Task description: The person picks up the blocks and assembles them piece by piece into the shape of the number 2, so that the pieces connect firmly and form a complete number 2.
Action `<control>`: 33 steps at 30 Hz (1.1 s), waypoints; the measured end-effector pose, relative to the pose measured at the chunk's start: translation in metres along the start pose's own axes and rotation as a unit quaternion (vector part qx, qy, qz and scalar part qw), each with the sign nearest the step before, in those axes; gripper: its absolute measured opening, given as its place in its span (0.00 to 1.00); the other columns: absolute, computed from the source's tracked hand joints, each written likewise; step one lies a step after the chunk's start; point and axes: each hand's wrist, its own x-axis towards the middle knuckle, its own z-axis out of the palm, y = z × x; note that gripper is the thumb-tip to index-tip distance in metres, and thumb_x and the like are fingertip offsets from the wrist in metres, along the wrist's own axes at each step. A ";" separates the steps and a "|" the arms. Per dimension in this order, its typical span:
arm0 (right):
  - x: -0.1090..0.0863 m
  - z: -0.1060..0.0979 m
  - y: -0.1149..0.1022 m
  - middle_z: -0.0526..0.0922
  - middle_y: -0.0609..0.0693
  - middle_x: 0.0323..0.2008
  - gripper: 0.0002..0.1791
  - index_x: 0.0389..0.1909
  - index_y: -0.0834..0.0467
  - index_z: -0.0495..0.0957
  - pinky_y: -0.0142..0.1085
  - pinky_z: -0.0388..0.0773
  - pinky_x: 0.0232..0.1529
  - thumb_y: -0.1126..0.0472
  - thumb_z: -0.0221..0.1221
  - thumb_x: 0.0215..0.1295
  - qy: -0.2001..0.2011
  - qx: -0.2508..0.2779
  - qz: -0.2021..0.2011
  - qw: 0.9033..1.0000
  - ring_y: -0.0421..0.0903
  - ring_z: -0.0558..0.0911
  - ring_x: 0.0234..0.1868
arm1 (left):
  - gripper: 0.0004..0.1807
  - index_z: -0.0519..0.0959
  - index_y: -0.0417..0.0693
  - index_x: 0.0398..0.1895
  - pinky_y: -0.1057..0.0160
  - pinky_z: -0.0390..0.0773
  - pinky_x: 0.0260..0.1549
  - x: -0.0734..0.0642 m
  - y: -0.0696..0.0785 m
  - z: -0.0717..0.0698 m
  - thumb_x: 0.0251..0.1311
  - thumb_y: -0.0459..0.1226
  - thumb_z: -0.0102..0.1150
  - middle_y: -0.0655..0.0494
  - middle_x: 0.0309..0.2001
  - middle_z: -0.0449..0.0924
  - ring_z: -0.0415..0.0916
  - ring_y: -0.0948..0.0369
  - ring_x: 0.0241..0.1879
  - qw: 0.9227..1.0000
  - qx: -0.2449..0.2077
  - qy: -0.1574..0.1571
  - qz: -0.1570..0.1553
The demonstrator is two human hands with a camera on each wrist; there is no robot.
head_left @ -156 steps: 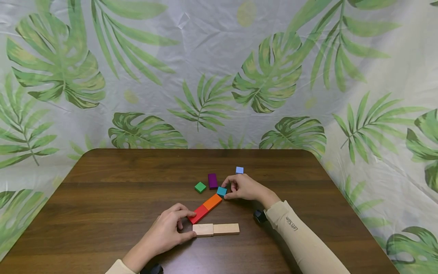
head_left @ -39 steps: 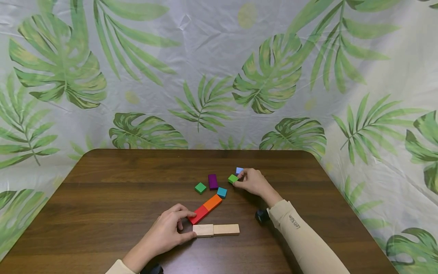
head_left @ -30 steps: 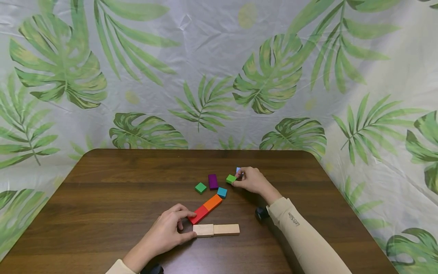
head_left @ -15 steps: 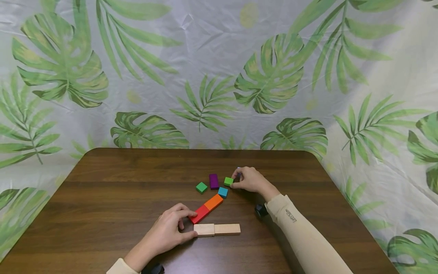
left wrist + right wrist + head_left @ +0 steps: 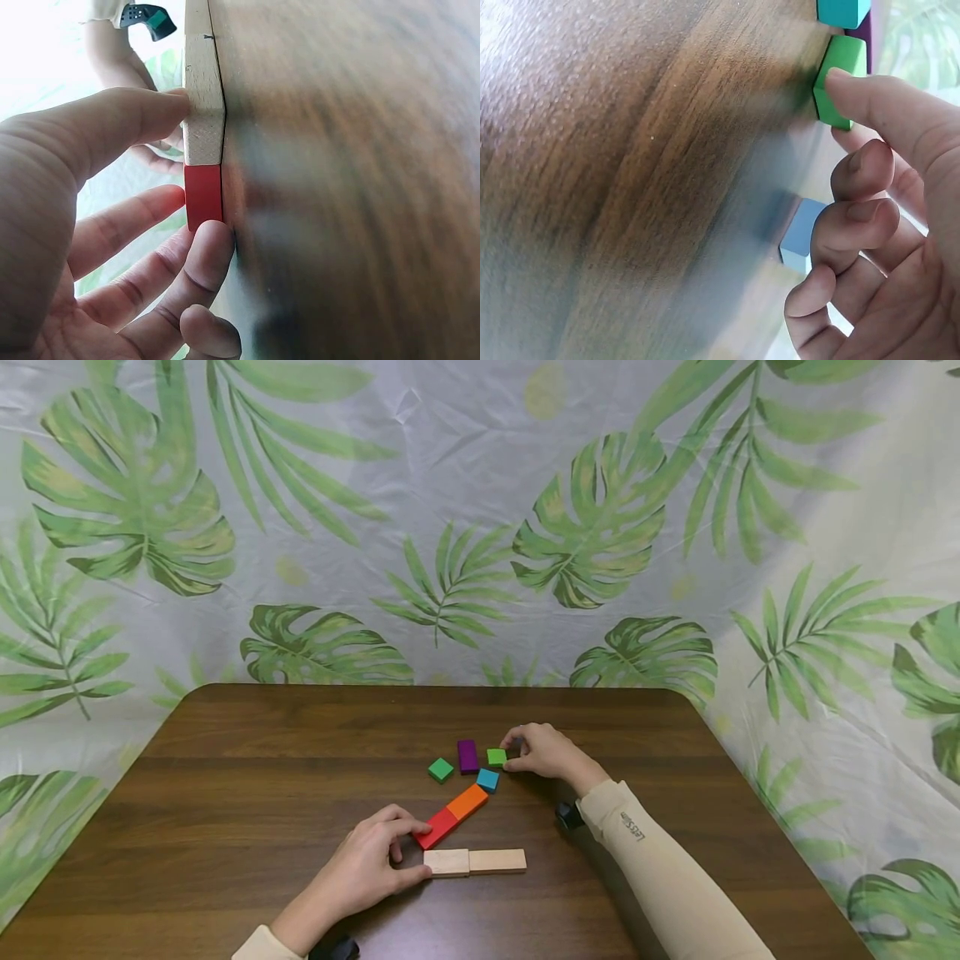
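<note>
In the head view my right hand pinches a light green block between thumb and index finger. The block is just behind the teal block and to the right of the purple block. My left hand rests its index fingertip on the red block, its thumb at the left end of a plain wooden block. An orange block extends the red one; a second wooden block extends the first. In the left wrist view other fingertips lie at the red block's end.
A dark green block lies left of the purple one. A light blue block sits near my right hand's curled fingers; the hand hides it in the head view. The brown table ends before a leaf-patterned curtain.
My right hand let go of the teal block, then took the light green block and brought it left and slightly nearer, beside the purple and teal blocks. My left hand stayed put.
</note>
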 end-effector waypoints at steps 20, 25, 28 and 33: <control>0.002 0.004 -0.003 0.80 0.47 0.26 0.17 0.58 0.54 0.86 0.33 0.69 0.32 0.56 0.70 0.72 -0.015 -0.004 -0.001 1.000 0.40 0.71 0.25 | 0.24 0.89 0.51 0.52 0.70 0.70 0.29 0.000 -0.001 0.000 0.51 0.42 0.85 0.61 0.48 0.82 0.70 0.72 0.27 1.000 0.001 -0.001 0.004; 0.002 0.005 -0.004 0.77 0.45 0.22 0.17 0.59 0.53 0.86 0.32 0.67 0.31 0.57 0.70 0.72 -0.019 0.002 -0.006 1.000 0.39 0.69 0.23 | 0.24 0.89 0.50 0.53 0.70 0.70 0.29 0.000 -0.001 0.000 0.51 0.42 0.85 0.61 0.48 0.82 0.70 0.72 0.27 1.000 0.002 -0.001 0.004; 0.002 0.005 -0.004 0.77 0.45 0.21 0.17 0.59 0.54 0.86 0.32 0.67 0.31 0.57 0.70 0.72 -0.019 0.003 -0.015 1.000 0.38 0.68 0.22 | 0.24 0.89 0.50 0.53 0.70 0.70 0.29 0.000 -0.001 0.000 0.51 0.42 0.85 0.61 0.48 0.82 0.70 0.72 0.28 1.000 0.001 -0.002 0.003; 0.001 0.005 -0.003 0.76 0.45 0.21 0.17 0.60 0.54 0.86 0.32 0.67 0.31 0.57 0.69 0.73 -0.020 0.004 -0.022 1.000 0.38 0.67 0.21 | 0.24 0.89 0.51 0.53 0.70 0.69 0.29 0.000 -0.001 0.000 0.51 0.42 0.85 0.61 0.48 0.82 0.70 0.72 0.28 1.000 0.000 -0.003 0.001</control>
